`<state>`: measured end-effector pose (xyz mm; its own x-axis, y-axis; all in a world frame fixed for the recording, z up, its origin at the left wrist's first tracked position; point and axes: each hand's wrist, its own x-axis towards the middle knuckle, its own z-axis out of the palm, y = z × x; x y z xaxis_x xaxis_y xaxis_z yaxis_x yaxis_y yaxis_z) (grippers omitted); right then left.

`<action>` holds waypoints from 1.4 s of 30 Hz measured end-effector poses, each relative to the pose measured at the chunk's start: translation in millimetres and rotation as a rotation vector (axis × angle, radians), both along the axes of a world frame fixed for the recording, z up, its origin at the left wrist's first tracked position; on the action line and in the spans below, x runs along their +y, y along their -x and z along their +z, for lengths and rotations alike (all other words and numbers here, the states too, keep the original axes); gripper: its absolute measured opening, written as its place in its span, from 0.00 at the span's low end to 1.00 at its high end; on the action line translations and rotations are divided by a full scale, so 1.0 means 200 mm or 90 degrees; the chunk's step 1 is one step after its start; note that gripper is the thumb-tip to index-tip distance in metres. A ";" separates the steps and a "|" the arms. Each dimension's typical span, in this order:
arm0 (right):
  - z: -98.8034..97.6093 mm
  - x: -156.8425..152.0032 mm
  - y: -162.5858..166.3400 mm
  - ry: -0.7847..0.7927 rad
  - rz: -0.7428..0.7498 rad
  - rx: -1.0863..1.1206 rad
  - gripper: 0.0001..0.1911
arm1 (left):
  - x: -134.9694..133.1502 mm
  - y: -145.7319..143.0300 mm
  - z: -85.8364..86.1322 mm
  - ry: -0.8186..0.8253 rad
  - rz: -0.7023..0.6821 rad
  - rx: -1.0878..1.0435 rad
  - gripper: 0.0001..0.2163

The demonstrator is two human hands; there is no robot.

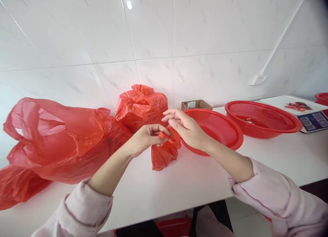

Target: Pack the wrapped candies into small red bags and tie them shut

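Note:
A small red plastic bag [164, 155] hangs just above the white counter [179, 189], bunched at its top. My left hand [147, 136] is closed in a pinch on the twisted neck of that bag. My right hand [186, 127] is beside it on the right, thumb and a finger on the same neck, its other fingers stretched out to the left. Both forearms reach in from pale pink sleeves.
A large red plastic bag [58, 141] lies at the left and another full red bag [140, 105] stands against the tiled wall. Two red mesh baskets [220, 127] [261, 119], a small cardboard box [196, 104] and a digital scale [302, 110] sit to the right.

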<state>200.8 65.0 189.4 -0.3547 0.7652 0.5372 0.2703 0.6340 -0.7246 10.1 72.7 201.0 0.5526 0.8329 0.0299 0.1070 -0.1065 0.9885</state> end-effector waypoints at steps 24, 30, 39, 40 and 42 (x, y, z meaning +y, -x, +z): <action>-0.25 -0.12 -0.07 -0.100 -0.044 -0.198 0.11 | -0.27 0.28 -0.42 -0.276 0.332 -0.009 0.08; -0.58 -0.22 -0.34 -0.096 -0.138 -0.362 0.13 | -0.48 0.58 -0.87 0.004 0.631 -0.150 0.16; -0.67 -0.22 -0.24 0.222 -0.165 -0.059 0.16 | -0.46 0.49 -0.82 -0.116 0.691 0.080 0.18; -0.68 -0.22 -0.16 0.222 -0.175 -0.025 0.16 | -0.43 0.44 -0.81 -0.170 0.663 0.108 0.18; -0.72 -0.23 0.00 0.189 -0.211 -0.024 0.16 | -0.37 0.34 -0.81 -0.263 0.582 0.141 0.18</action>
<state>201.5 19.5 46.1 -0.0796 0.9600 0.2683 0.4538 0.2745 -0.8478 -57.6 -0.9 39.0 -0.2594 0.8858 0.3847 0.4938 -0.2207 0.8411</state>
